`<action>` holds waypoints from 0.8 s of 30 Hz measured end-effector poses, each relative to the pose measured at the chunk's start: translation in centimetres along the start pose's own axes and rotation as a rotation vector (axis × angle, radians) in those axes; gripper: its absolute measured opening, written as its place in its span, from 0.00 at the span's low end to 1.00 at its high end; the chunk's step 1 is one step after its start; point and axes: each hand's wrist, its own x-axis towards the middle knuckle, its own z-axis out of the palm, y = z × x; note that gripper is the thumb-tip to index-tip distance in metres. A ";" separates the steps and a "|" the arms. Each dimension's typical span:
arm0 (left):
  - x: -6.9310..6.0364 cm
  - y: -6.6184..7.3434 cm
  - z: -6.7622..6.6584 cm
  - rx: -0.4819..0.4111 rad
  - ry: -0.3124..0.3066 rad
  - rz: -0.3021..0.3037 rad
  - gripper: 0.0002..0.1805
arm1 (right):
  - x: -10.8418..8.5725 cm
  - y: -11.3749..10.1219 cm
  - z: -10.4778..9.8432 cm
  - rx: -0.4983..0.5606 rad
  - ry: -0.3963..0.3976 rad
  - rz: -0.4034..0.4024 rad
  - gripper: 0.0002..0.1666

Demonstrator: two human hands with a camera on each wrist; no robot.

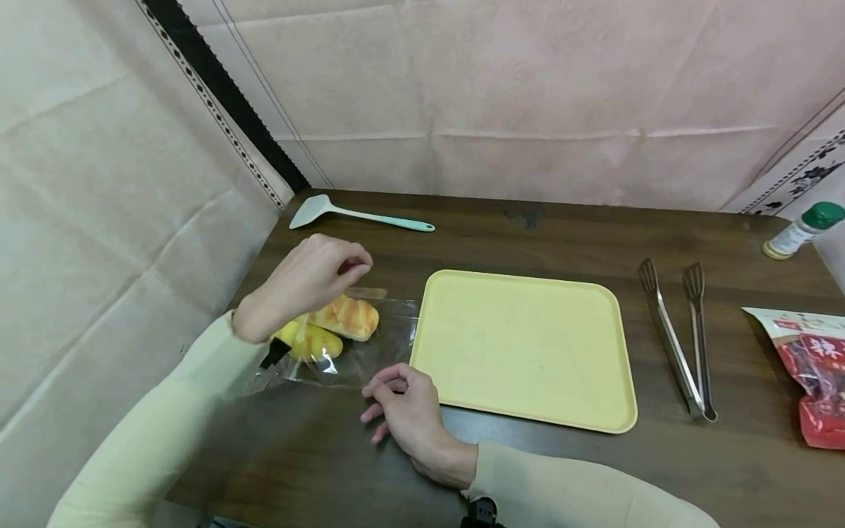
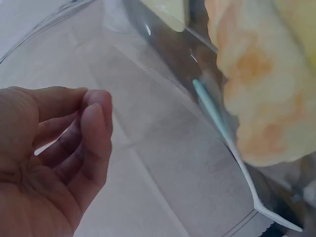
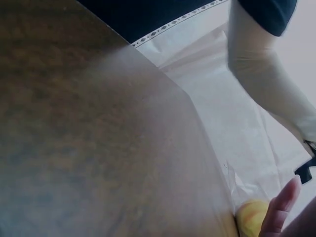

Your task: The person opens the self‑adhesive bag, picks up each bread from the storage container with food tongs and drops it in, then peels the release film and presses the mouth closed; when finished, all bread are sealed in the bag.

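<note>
A clear plastic bag (image 1: 389,345) lies left of the yellow tray (image 1: 521,352). Inside it are a golden-brown bread roll (image 1: 350,317) and a yellow piece (image 1: 315,342) that looks like bread too. Above the bag my left hand (image 1: 315,270) hovers, fingers loosely curled and thumb near the fingertips; nothing shows between them in the left wrist view, where the roll (image 2: 266,94) fills the upper right. My right hand (image 1: 411,411) is by the bag's near right corner and the tray's left edge, fingers loosely bent. I see nothing held there, though contact with the film is unclear.
At the back left lies a pale turquoise spatula (image 1: 370,215). Metal tongs (image 1: 673,345) rest spread right of the tray. Farther right are a green-capped bottle (image 1: 795,236) and a red and white food packet (image 1: 821,381). Fabric hangs behind and left of the dark wooden table (image 1: 317,455).
</note>
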 end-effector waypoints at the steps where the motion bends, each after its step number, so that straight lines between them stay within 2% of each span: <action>1: 0.8 -0.1 0.0 0.012 -0.037 0.008 0.08 | 0.1 0.0 0.0 -0.004 0.002 -0.002 0.03; 7: 4.3 -1.0 1.1 0.016 -0.294 0.022 0.07 | 0.1 -0.1 0.0 -0.010 0.010 0.005 0.04; 9: 5.1 -1.0 1.5 -0.010 -0.388 0.023 0.07 | 0.1 -0.1 0.0 -0.010 0.012 0.010 0.03; 13: 6.2 -0.8 2.0 -0.058 -0.531 0.027 0.09 | 0.2 -0.2 0.0 -0.016 0.010 0.020 0.03; 19: 6.9 -0.1 2.5 -0.095 -0.647 0.065 0.09 | 0.2 -0.3 0.0 -0.019 0.002 0.016 0.04; 24: 7.1 0.2 2.8 -0.079 -0.688 0.064 0.09 | 0.1 -0.2 0.0 -0.016 0.000 0.002 0.04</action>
